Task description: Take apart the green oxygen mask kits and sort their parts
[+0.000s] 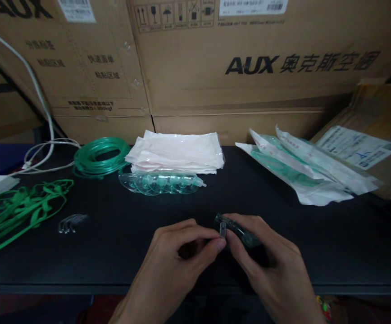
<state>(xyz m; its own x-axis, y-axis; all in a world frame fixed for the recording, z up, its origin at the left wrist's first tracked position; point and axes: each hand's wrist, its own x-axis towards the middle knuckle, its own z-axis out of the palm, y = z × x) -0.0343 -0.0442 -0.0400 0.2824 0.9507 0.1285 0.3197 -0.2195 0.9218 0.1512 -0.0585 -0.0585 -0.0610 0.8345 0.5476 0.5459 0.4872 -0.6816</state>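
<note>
My left hand [185, 256] pinches a small shiny nose clip [223, 228], a strip with a hole near its end, between thumb and forefinger. My right hand [266, 256] is closed around a clear green face mask [238, 230]; its rim points toward the clip, and the fingers cover much of it. Clip and mask edge are close together, but I cannot tell whether they touch. Behind the hands lies a row of nested clear green masks [161, 183]. Several loose nose clips [70, 223] lie on the left of the black tabletop [114, 252].
Green elastic straps [26, 209] and a coil of green tubing [101, 155] lie at left, near a white cable [43, 90]. White pouches [178, 150] are stacked behind the masks. Packed pouches with green contents [306, 166] lie at right. Large cardboard boxes [249, 94] close off the back.
</note>
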